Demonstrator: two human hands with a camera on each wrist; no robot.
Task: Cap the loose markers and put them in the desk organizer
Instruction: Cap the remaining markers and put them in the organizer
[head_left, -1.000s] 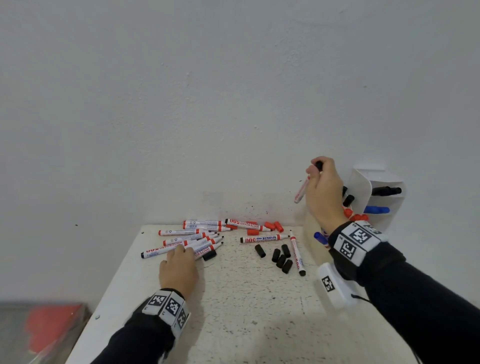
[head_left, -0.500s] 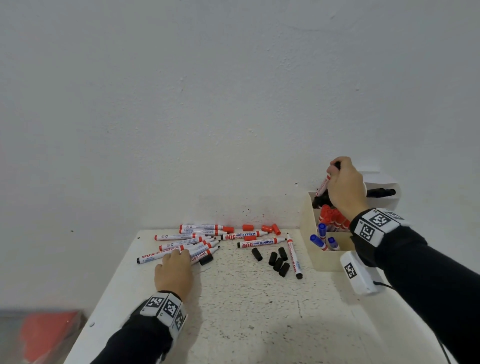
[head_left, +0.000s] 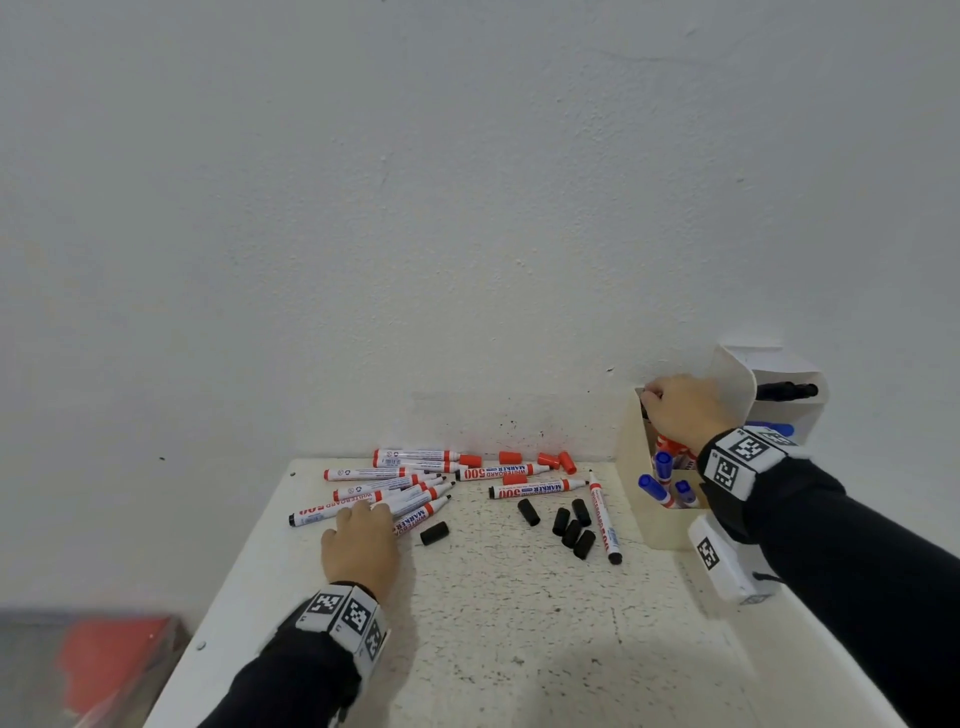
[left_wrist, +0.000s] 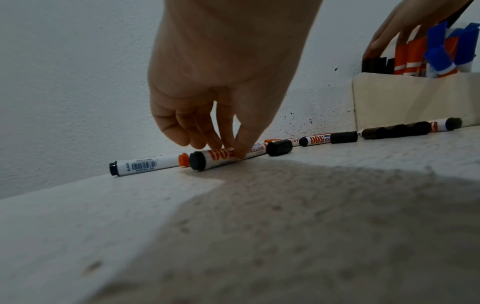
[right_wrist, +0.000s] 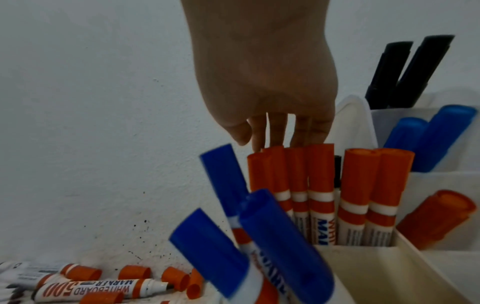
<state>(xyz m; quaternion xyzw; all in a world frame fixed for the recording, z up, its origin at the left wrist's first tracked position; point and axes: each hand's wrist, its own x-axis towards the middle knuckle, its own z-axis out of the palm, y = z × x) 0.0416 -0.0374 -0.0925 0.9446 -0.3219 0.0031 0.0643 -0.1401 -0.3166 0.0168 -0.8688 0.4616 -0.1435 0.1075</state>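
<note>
Several uncapped whiteboard markers (head_left: 384, 488) lie in a pile at the table's back left. My left hand (head_left: 363, 512) rests on the pile. Its thumb and fingers (left_wrist: 233, 150) pinch one black-ended marker (left_wrist: 218, 157) that lies on the table. Loose black caps (head_left: 571, 525) and red caps (head_left: 550, 460) are scattered mid-table. The cream desk organizer (head_left: 631, 467) stands at the right and holds capped red and blue markers (right_wrist: 319, 185). My right hand (head_left: 652, 395) reaches into its back left compartment, fingertips (right_wrist: 272, 139) behind the red caps, on a black-capped marker (head_left: 644, 409).
A taller white holder (head_left: 784, 374) behind the organizer carries black and blue markers. Two more uncapped markers (head_left: 540, 488) and one black-ended marker (head_left: 602, 519) lie near the black caps. The wall runs along the table's back. A blurred red object (head_left: 104, 660) sits below the left edge.
My right hand came down from above the organizer with the black-capped marker into the back compartment. The left hand stayed on the marker pile.
</note>
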